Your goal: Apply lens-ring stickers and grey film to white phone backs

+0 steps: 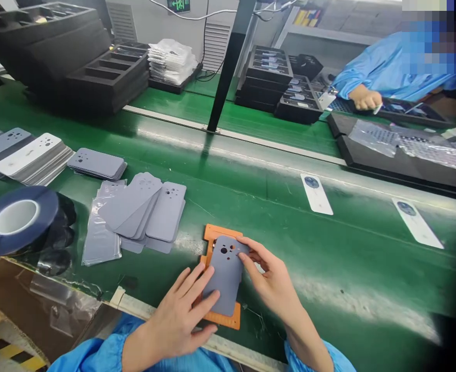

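A grey-blue phone back cover with camera holes at its far end lies over an orange fixture plate near the bench's front edge. The fixture shows past the cover at both ends. My left hand has its fingers spread, some of them resting on the cover's left side. At the far right corner, my right hand pinches the cover's edge between thumb and fingers. To the left, several similar grey covers are fanned out in overlapping piles, partly on plastic-wrapped ones.
A roll of dark blue film stands at the left, with stacked covers behind. White phone backs lie on the green belt at right. Black trays line the far side, where a co-worker's hand is busy. A dark post rises mid-bench.
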Tool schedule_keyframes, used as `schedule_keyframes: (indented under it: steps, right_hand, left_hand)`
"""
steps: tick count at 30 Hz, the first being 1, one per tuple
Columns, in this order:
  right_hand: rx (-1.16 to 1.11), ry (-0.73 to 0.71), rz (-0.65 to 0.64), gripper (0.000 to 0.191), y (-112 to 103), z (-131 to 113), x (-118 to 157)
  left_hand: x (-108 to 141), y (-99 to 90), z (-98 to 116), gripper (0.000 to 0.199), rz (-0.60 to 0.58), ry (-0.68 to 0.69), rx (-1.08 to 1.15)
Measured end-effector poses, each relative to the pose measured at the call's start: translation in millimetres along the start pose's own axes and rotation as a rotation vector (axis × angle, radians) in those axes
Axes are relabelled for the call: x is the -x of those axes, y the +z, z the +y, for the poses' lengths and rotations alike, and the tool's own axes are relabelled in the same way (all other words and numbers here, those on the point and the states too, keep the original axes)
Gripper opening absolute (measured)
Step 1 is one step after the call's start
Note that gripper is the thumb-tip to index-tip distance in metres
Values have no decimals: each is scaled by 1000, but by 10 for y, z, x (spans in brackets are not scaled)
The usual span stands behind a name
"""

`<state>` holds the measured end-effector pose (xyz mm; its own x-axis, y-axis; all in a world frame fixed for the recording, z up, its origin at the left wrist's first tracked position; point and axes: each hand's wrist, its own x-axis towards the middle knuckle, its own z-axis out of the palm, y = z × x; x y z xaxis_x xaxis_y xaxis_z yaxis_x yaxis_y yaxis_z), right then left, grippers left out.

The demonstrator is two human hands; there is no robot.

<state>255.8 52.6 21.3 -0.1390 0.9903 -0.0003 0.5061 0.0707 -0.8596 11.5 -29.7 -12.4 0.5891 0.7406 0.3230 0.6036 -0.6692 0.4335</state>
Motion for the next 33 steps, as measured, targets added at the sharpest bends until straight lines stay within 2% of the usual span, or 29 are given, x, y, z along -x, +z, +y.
schedule_keyframes:
  steps: [4, 7, 10, 14, 18, 21, 33]
  right_hand:
    - [133, -136, -3, 31, 69, 20, 6]
    - [326, -242, 64, 40, 174, 75, 6]
    - [541, -315, 108, 52, 305, 109, 76]
    - [716, -380, 11, 61, 479, 44, 253]
    - [817, -357, -6, 71, 611, -41, 317]
    - [825, -315, 5, 78, 650, -62, 282]
    - [777, -271, 35, 71, 656, -82, 228]
  left_hand:
    - [42, 39, 25, 51, -112, 22, -130]
    - [19, 18, 17, 46, -153, 62, -177]
    - [-4, -3, 10, 43, -145, 76, -205]
    - [9, 45, 1, 43, -103, 86, -236]
    - [30, 116, -19, 38, -47, 79, -223]
    - [2, 101, -33, 36, -27, 99, -215]
    - [-45, 52, -42, 37, 14, 114, -219]
